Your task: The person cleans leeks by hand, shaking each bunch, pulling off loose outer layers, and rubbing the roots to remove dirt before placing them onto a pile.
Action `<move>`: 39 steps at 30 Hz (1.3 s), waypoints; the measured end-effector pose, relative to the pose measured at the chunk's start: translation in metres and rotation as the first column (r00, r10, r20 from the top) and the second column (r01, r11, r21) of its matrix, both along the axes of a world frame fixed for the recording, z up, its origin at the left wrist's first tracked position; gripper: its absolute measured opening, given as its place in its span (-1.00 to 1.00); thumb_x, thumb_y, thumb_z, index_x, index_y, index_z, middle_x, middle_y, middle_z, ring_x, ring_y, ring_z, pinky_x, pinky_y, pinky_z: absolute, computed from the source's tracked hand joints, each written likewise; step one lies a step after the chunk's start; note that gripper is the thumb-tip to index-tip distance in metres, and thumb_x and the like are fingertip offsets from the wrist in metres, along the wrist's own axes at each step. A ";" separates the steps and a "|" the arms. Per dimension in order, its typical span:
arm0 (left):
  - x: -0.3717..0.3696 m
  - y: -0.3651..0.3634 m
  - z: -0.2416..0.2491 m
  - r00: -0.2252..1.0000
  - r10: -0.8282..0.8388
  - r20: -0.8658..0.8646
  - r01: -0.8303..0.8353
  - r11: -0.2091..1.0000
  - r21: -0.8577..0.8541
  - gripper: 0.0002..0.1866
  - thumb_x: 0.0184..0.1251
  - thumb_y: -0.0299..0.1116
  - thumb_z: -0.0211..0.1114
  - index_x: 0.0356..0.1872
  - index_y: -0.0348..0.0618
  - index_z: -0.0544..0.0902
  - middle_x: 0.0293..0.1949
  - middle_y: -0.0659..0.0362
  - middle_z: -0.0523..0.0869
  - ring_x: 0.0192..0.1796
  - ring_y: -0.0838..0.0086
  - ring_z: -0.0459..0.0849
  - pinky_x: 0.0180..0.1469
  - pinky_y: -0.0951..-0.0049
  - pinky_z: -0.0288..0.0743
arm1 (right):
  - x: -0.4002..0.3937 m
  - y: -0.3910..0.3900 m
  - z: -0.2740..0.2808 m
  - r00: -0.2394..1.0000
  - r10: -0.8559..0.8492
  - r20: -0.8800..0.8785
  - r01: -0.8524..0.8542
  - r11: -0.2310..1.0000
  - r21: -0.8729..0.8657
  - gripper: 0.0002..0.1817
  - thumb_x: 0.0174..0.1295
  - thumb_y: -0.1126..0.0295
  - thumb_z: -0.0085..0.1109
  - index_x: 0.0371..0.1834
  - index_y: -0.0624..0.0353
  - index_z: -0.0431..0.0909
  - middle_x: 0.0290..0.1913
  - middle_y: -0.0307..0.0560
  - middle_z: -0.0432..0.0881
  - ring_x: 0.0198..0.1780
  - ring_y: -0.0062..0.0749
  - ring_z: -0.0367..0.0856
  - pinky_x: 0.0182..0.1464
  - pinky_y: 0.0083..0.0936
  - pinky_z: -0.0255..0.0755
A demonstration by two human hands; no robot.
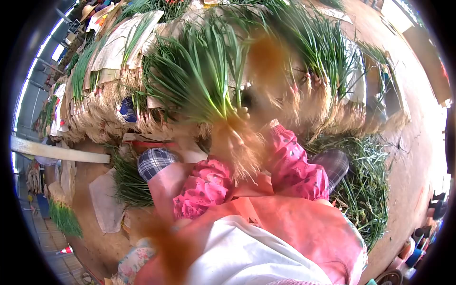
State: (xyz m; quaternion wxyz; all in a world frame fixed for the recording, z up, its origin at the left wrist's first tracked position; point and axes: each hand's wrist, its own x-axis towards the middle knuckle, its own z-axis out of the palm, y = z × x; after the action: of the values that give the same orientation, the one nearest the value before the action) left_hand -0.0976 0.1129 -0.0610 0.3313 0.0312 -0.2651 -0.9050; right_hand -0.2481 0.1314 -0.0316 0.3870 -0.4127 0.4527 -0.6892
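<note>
1. The bunch of green onions (216,90) is in front of the person, above the lap; its leaves point forward and its roots (244,159) hang back toward the apron (304,218).
2. The left hand (222,143) seems to be closed around the bunch near the root end, though leaves and roots cover much of it; the right hand (262,124) is just beside the stems, but a blurred patch hides its fingers, so I cannot tell whether it is wide, narrow or gripping.
3. The bunch should be light for its length; the stems look fairly firm, the long leaves soft and easy to crease, the roots stringy and apt to tangle; the stems may be slippery if damp, which does not show.
4. The best hold is probably around the pale stems, just above the roots; a grip on the leaves would likely bend or tear them.
5. Counted near the person: one bunch held; two pink sleeves, the left one (204,185) and the right one (299,166); two checked knees; one apron.
6. Counted around: two heaps of leaves, a large one to the right (363,190) and a smaller one to the left (130,183); one traffic cone (65,250); the green onions in the row ahead (327,61) overlap too much to count.
</note>
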 end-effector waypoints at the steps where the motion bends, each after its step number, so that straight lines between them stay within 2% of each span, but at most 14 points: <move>1: 0.000 0.001 0.005 1.000 0.000 -0.010 0.000 1.000 -0.003 -0.54 0.26 -0.11 0.08 0.05 -0.23 0.42 0.03 -0.09 0.52 -0.01 0.21 0.57 -0.31 0.35 0.60 | -0.002 -0.004 -0.004 0.999 0.011 0.044 -0.012 1.000 0.013 -0.68 0.33 0.13 -0.22 -0.37 0.13 0.40 -0.61 -0.25 0.40 -0.72 -0.53 0.31 -0.72 -0.65 0.18; 6: 0.006 0.009 0.031 0.994 -0.103 -0.047 0.108 0.988 0.115 -0.56 0.16 -0.17 0.18 0.01 -0.21 0.45 -0.11 -0.01 0.57 -0.24 0.30 0.62 -0.46 0.41 0.59 | -0.045 -0.038 -0.064 0.886 -0.414 -0.210 0.386 0.908 -0.165 -0.81 0.24 0.29 -0.07 -0.49 0.12 0.36 -0.64 -0.24 0.39 -0.63 -0.52 0.39 -0.62 -0.60 0.26; 8: 0.016 0.004 0.036 0.974 -0.066 -0.215 0.104 0.979 0.174 -0.54 0.12 -0.18 0.23 0.05 -0.10 0.43 -0.12 -0.01 0.57 -0.20 0.26 0.60 -0.30 0.32 0.61 | -0.064 -0.029 -0.008 0.692 -0.186 0.698 0.120 0.982 0.143 -0.75 0.27 0.24 -0.08 -0.53 0.07 0.36 -0.70 -0.38 0.30 -0.67 -0.63 0.29 -0.65 -0.67 0.16; 11: 0.029 -0.033 0.039 0.923 -0.164 -0.349 0.180 0.984 0.012 -0.51 0.10 -0.22 0.25 0.03 -0.25 0.41 -0.11 -0.01 0.55 -0.24 0.26 0.62 -0.26 0.23 0.60 | -0.079 -0.032 -0.002 0.990 -0.100 -0.098 0.124 0.952 0.280 -0.73 0.26 0.25 -0.10 -0.47 0.21 0.43 -0.67 -0.24 0.46 -0.69 -0.49 0.39 -0.61 -0.55 0.27; 13: 0.040 -0.067 0.014 0.944 -0.169 -0.283 0.168 0.985 -0.028 -0.49 0.11 -0.22 0.24 0.02 -0.36 0.39 -0.12 -0.03 0.54 -0.29 0.27 0.64 -0.32 0.23 0.60 | -0.091 -0.039 0.005 0.410 -0.274 -0.870 0.584 0.812 0.020 -0.71 0.26 0.26 -0.14 -0.37 0.24 0.51 -0.63 -0.02 0.55 -0.62 -0.29 0.53 -0.56 -0.37 0.36; 15: 0.052 -0.096 -0.043 0.992 -0.052 -0.117 0.056 0.998 0.030 -0.47 0.13 -0.20 0.22 0.01 -0.41 0.38 -0.13 -0.06 0.55 -0.34 0.25 0.66 -0.43 0.27 0.61 | -0.130 -0.098 -0.064 -0.275 0.021 -0.961 0.678 0.714 -0.178 -0.76 0.09 0.31 0.02 -0.47 0.26 0.59 -0.58 0.12 0.58 -0.60 -0.03 0.56 -0.58 -0.13 0.40; 17: 0.050 -0.093 -0.057 0.997 0.071 -0.042 -0.070 0.997 0.020 -0.62 0.13 -0.30 0.16 -0.08 -0.34 0.42 -0.24 -0.01 0.60 -0.43 0.20 0.65 -0.50 0.21 0.61 | -0.116 -0.103 -0.051 -0.503 0.254 -0.826 0.577 0.810 -0.102 -0.78 0.02 0.32 0.06 -0.56 0.25 0.59 -0.58 0.11 0.59 -0.61 -0.03 0.56 -0.62 -0.08 0.39; 18: 0.048 -0.092 -0.065 0.991 0.131 -0.001 -0.131 0.991 0.011 -0.68 0.13 -0.34 0.13 -0.13 -0.31 0.44 -0.30 0.02 0.63 -0.48 0.18 0.64 -0.53 0.18 0.61 | -0.108 -0.097 -0.025 -0.387 0.395 -0.833 0.679 0.733 0.032 -0.77 0.05 0.30 0.05 -0.49 0.26 0.59 -0.57 0.12 0.59 -0.57 -0.01 0.58 -0.53 -0.11 0.45; 22: 0.045 -0.071 -0.074 0.974 0.185 0.127 -0.194 0.979 0.067 -0.76 0.16 -0.28 0.10 -0.38 -0.30 0.52 -0.58 0.01 0.61 -0.69 0.00 0.56 -0.67 0.09 0.52 | -0.163 -0.057 0.048 0.268 -0.575 -0.773 0.580 0.737 -0.347 -0.77 0.10 0.19 0.06 -0.43 0.13 0.51 -0.54 0.02 0.59 -0.48 -0.08 0.59 -0.40 -0.25 0.45; 26: 0.038 -0.060 -0.059 0.941 0.260 0.216 -0.290 0.949 0.121 -0.78 0.14 -0.24 0.13 -0.43 -0.20 0.49 -0.67 0.02 0.56 -0.76 -0.01 0.51 -0.64 0.06 0.49 | -0.207 0.040 0.092 0.038 -0.611 -0.791 0.638 0.624 -0.451 -0.88 0.15 0.33 0.13 -0.41 0.12 0.50 -0.46 -0.05 0.60 -0.47 -0.33 0.56 -0.39 -0.49 0.40; 29: 0.053 -0.092 -0.068 0.986 -0.096 0.134 0.111 0.988 -0.108 -0.50 0.26 -0.09 0.00 -0.06 -0.44 0.37 -0.35 -0.15 0.61 -0.54 0.08 0.62 -0.62 0.22 0.55 | -0.207 0.147 0.101 -0.103 -0.730 -0.676 0.561 0.518 -0.645 -0.87 0.17 0.42 0.09 -0.26 0.20 0.54 -0.39 -0.18 0.58 -0.46 -0.60 0.45 -0.41 -0.65 0.34; 33: 0.050 -0.065 -0.011 0.988 -0.070 0.141 0.082 0.993 -0.082 -0.33 0.16 -0.06 0.15 0.13 -0.41 0.23 -0.20 -0.08 0.58 -0.39 0.27 0.63 -0.40 0.33 0.63 | -0.216 0.326 0.057 0.031 -0.772 -0.635 0.959 0.203 -0.200 -0.75 0.21 0.32 0.03 -0.16 0.25 0.54 -0.43 -0.17 0.53 -0.46 -0.55 0.41 -0.39 -0.59 0.33; 37: 0.042 -0.053 0.016 0.991 -0.137 -0.007 0.136 0.985 -0.106 -0.37 0.23 -0.14 0.01 0.18 -0.47 0.22 -0.07 -0.14 0.56 -0.25 0.20 0.66 -0.33 0.32 0.61 | -0.161 0.355 0.079 0.415 0.031 -0.909 0.784 -0.520 0.339 -0.68 0.19 0.34 0.06 -0.08 0.36 0.46 -0.10 0.22 0.56 -0.06 -0.08 0.57 -0.02 -0.29 0.44; 39: 0.037 -0.068 0.008 0.970 -0.231 0.081 0.239 0.964 -0.113 -0.39 0.25 -0.15 0.00 0.18 -0.46 0.23 -0.07 -0.10 0.56 -0.21 0.23 0.65 -0.29 0.38 0.60 | -0.192 0.353 0.012 -0.133 0.008 -0.991 0.991 0.027 -0.133 -0.65 0.16 0.35 0.12 -0.04 0.33 0.46 -0.02 0.22 0.53 0.03 -0.10 0.52 0.03 -0.33 0.41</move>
State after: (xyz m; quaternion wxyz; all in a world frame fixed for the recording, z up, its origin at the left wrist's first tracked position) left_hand -0.0609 0.0448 -0.0532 0.2139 0.0096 -0.3325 -0.9185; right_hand -0.4398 0.4842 -0.0198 -0.2333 -0.1514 0.9560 -0.0938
